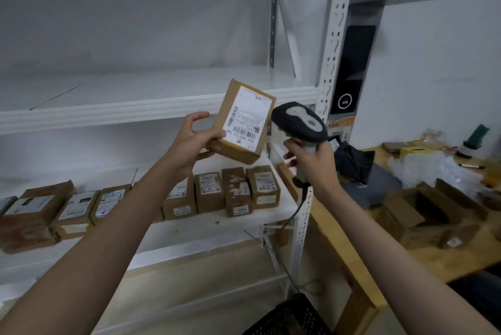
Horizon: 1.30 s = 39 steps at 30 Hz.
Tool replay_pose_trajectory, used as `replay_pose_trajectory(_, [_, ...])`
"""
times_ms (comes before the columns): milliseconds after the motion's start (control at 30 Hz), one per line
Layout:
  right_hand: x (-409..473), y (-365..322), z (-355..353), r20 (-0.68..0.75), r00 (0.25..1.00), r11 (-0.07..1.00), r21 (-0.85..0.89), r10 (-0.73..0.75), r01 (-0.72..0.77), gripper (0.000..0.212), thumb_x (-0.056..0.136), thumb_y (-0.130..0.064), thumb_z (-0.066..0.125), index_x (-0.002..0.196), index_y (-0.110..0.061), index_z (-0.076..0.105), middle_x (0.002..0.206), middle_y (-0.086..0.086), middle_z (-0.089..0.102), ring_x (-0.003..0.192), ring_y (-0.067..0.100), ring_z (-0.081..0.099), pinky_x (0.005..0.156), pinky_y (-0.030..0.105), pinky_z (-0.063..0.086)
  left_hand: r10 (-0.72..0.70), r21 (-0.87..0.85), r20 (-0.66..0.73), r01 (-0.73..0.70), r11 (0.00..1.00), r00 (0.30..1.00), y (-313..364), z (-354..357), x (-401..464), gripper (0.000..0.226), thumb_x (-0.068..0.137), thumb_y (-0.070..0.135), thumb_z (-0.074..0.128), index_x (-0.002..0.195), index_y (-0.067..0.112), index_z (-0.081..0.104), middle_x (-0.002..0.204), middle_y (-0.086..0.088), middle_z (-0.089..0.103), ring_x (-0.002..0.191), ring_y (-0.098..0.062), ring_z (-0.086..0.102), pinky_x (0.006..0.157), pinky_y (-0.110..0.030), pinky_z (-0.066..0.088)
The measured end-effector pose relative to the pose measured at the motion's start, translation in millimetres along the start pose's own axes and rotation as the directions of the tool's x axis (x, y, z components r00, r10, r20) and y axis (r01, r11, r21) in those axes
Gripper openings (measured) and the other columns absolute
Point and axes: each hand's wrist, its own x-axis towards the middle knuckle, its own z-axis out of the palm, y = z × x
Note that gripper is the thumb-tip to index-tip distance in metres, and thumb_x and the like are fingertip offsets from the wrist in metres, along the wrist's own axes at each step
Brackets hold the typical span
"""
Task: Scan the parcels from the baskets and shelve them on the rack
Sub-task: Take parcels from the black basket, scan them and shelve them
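Note:
My left hand [191, 142] grips a small brown cardboard parcel [242, 121] by its lower left corner, tilted, with its white barcode label facing me. My right hand [314, 162] holds a grey and black handheld barcode scanner [299, 124] by its handle, the scanner head just right of the parcel and pointing toward the label. Both are raised in front of the white metal rack [151, 109]. On the rack's lower shelf [217, 223] stands a row of several brown labelled parcels [208, 192]. A black plastic basket [292, 318] shows at the bottom edge.
The rack's upper shelf holds nothing. The perforated white rack post [329, 63] stands right of my hands. Beyond it a wooden table [406, 248] carries open cardboard boxes [423, 207], plastic bags, a pen and a black device [352, 71] on the wall. The scanner cable hangs down.

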Motion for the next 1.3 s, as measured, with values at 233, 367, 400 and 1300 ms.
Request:
replay_pose_trajectory(233, [41, -38, -9, -0.012, 0.994, 0.991, 0.08, -0.111, 0.111, 0.025, 0.091, -0.005, 0.071, 0.109, -0.023, 0.07, 0.106, 0.011, 0.077, 0.098, 0.028, 0.074, 0.079, 0.037, 0.063, -0.01, -0.225, -0.008, 0.008, 0.974, 1.0, 50, 48, 44, 0.056, 0.087, 0.031, 0.076, 0.133, 0.034, 0.045, 0.12, -0.004, 0.066, 0.106, -0.022, 0.068, 0.092, -0.042, 0.059])
replay_pose_trajectory(367, [79, -50, -5, -0.073, 0.995, 0.995, 0.054, -0.074, 0.078, 0.028, 0.09, -0.005, 0.071, 0.117, -0.01, 0.068, 0.111, 0.012, 0.074, 0.104, 0.024, 0.072, 0.083, 0.032, 0.062, -0.016, -0.227, 0.01, 0.018, 0.974, 1.0, 75, 76, 78, 0.055, 0.09, 0.04, 0.07, 0.136, 0.029, 0.043, 0.12, 0.0, 0.061, 0.105, -0.019, 0.065, 0.088, -0.044, 0.061])
replay_pose_trajectory(400, [90, -52, -4, -0.101, 0.993, 0.997, 0.05, -0.053, 0.059, 0.028, 0.09, -0.006, 0.071, 0.118, -0.006, 0.068, 0.11, 0.012, 0.074, 0.104, 0.025, 0.072, 0.083, 0.031, 0.062, -0.024, -0.219, 0.017, 0.027, 0.975, 1.0, 81, 80, 87, 0.056, 0.09, 0.043, 0.069, 0.137, 0.027, 0.043, 0.122, -0.001, 0.06, 0.104, -0.019, 0.064, 0.087, -0.044, 0.061])
replay_pose_trajectory(1300, [225, -11, 14, -0.279, 0.945, 0.975, -0.087, 0.172, -0.204, 0.036, 0.089, -0.016, 0.073, 0.122, -0.004, 0.064, 0.118, 0.017, 0.069, 0.111, 0.035, 0.066, 0.1, 0.054, 0.053, -0.002, 0.449, 0.234, -0.106, 0.887, 0.972, 76, 119, 215, 0.084, 0.088, 0.075, 0.04, 0.155, 0.028, 0.027, 0.154, -0.007, 0.041, 0.14, -0.034, 0.04, 0.116, -0.053, 0.033])
